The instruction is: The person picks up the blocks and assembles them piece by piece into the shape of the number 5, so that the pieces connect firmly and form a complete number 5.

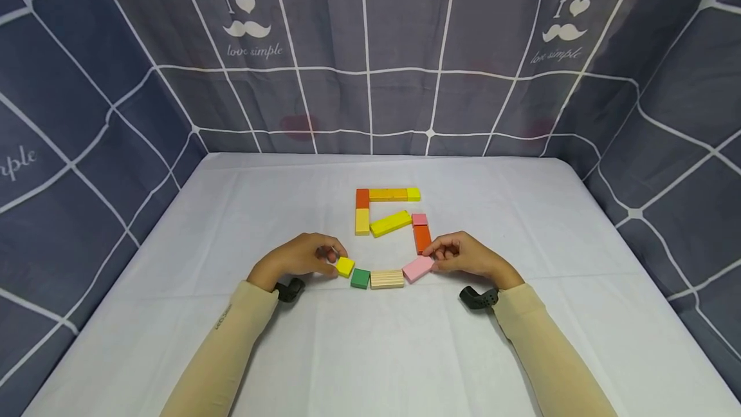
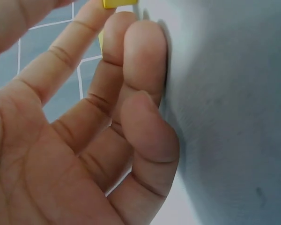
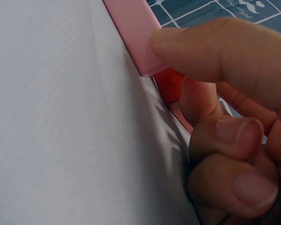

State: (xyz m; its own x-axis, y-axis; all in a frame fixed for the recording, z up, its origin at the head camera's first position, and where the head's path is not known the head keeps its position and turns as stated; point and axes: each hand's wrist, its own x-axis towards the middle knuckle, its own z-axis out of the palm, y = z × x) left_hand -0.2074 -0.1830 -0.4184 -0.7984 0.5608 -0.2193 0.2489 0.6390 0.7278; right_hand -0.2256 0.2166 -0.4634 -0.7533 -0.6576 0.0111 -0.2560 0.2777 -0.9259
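Note:
My left hand [image 1: 303,255] pinches a small yellow block [image 1: 345,267] between thumb and index finger. Its other fingers curl loosely near the cloth in the left wrist view, where only an edge of the yellow block [image 2: 119,3] shows. A green block [image 1: 360,278] lies just right of it, touching a ribbed wooden block [image 1: 386,279]. At the right end of this row, my right hand [image 1: 466,253] holds the corner of a pink block [image 1: 418,269]. The thumb presses on the pink block [image 3: 136,37] in the right wrist view. Beyond it lies a red-orange block [image 1: 422,239].
Farther back, an orange block [image 1: 362,198], a pale yellow block [image 1: 362,222], an amber block [image 1: 388,195] and a lime block [image 1: 413,194] form a corner. A slanted yellow block [image 1: 391,223] meets a small pink block [image 1: 419,219]. Checked curtains [image 1: 399,24] surround the white table [image 1: 521,211].

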